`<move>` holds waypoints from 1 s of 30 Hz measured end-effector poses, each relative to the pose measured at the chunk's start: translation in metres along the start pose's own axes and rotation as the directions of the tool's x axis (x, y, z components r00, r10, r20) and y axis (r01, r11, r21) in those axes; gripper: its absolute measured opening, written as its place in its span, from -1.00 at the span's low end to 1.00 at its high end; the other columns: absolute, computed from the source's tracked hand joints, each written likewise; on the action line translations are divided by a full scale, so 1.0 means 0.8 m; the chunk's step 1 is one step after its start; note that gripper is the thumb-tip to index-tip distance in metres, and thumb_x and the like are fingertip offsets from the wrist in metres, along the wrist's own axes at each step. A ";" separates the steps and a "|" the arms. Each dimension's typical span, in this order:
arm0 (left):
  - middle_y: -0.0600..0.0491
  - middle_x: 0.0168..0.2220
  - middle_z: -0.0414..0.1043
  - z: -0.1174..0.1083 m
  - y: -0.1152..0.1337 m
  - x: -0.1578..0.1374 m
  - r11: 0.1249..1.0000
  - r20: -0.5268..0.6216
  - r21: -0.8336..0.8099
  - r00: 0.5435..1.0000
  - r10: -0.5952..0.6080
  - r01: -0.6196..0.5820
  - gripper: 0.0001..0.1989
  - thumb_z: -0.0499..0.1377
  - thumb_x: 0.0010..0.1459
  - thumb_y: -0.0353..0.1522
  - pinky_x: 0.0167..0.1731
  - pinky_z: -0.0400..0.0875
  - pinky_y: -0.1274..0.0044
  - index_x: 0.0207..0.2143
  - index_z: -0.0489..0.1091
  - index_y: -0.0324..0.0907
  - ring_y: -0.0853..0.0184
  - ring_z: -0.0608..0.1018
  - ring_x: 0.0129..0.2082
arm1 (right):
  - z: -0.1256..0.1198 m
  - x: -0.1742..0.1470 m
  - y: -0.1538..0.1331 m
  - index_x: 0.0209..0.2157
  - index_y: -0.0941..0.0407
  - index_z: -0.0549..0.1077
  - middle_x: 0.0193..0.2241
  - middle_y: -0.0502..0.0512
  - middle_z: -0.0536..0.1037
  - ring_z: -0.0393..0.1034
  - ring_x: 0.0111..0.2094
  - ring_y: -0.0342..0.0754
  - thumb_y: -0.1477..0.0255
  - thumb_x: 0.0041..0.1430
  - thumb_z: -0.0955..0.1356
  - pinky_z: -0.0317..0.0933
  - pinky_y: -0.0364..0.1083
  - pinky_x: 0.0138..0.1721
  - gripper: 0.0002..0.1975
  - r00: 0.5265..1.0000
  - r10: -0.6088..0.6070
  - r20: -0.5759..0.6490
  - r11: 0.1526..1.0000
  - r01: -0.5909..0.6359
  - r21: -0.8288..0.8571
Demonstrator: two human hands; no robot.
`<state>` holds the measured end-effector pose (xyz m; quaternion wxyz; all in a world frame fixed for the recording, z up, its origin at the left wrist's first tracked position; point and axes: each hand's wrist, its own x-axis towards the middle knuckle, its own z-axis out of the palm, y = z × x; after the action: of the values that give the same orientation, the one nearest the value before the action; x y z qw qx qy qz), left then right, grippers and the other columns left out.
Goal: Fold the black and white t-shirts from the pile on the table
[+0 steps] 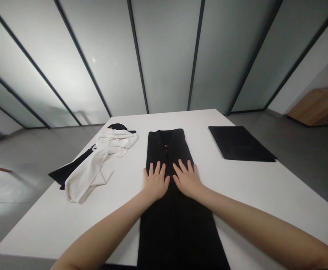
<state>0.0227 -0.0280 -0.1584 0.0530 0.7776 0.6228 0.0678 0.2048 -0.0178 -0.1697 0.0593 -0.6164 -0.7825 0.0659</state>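
A long black garment [178, 225] lies lengthwise down the middle of the white table [124, 225], its sides folded in to a narrow strip. Its near end runs out of the bottom of the view. Small pinkish-red marks show near its far end, along a centre line. My left hand [155, 182] rests flat on the left half of the cloth, fingers spread. On the right half lies my right hand [188, 179], palm down with the fingers apart. Both thumbs point inward, close to each other, and neither hand grips anything.
A crumpled white garment [96, 165] lies at the table's left, with black cloth [74, 167] under it and a black cap [118, 126] behind. A flat, folded black item [239, 142] sits at the right. Frosted glass panels [166, 56] stand beyond the table.
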 end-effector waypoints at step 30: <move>0.02 0.61 -0.12 -0.013 -0.039 0.147 0.999 0.068 0.030 0.998 -0.017 0.015 -0.28 -0.16 0.48 -0.01 0.42 -0.13 -0.24 0.58 0.01 -0.01 -0.19 -0.06 0.58 | -0.032 0.147 0.010 0.58 -0.16 0.01 0.61 0.09 -0.14 -0.33 0.56 0.51 0.11 0.54 0.07 -0.37 0.57 0.42 -0.34 0.991 0.052 0.122 0.998 -0.054 0.015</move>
<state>0.0164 0.0937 -0.1490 0.0631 0.7751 0.6279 0.0316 0.1892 0.0988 -0.1444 0.0153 -0.6314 -0.7672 0.1118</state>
